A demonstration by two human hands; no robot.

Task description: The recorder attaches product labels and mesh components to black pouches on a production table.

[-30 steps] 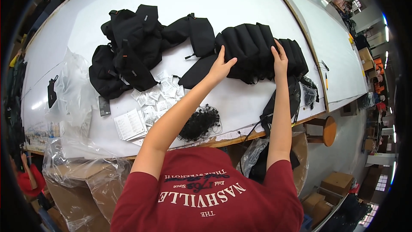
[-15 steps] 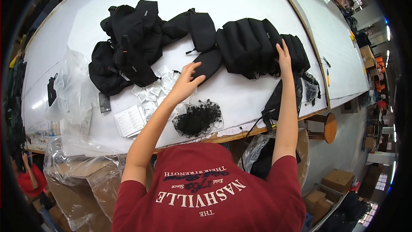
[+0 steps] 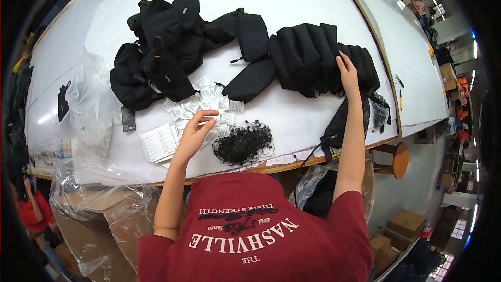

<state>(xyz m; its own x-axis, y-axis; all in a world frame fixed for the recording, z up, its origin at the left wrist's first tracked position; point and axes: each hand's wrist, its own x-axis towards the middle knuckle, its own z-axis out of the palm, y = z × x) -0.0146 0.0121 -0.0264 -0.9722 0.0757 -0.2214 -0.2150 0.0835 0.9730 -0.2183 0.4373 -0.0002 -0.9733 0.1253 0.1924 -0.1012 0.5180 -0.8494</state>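
Leftward, the left hand (image 3: 194, 134) had dropped, pinching small white paper packets (image 3: 209, 105); the right hand (image 3: 348, 70) lay flat, steadying the row of black fabric pouches (image 3: 313, 57).

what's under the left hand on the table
Under the left hand lie small white packets scattered on the white table, beside a black tangle of strings. Whether the fingers hold a packet is hidden.
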